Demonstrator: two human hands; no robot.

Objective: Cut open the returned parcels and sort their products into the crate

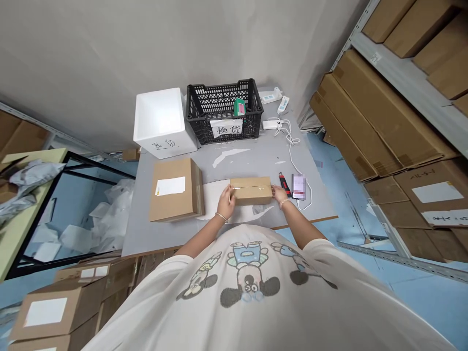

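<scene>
A small closed cardboard box [252, 194], with a strip of shiny tape along its top, lies on the grey table in front of me. My left hand [227, 202] grips its left end, fingers against the side. At the opposite end my right hand [280, 194] holds the box too, its fingers partly hidden behind the corner. Just beyond my right hand is a red and black box cutter [284, 184]. A phone [299, 187] with a blurred screen is plugged into a white cable to the right of it.
A larger labelled carton [171, 204] stands left on the table [234, 163]. Behind are a white foam box [161, 131] and a black crate [224, 109] holding a green packet [239, 107]. Power strips [271, 125] lie back right. Shelved cartons [373, 112] rise at right.
</scene>
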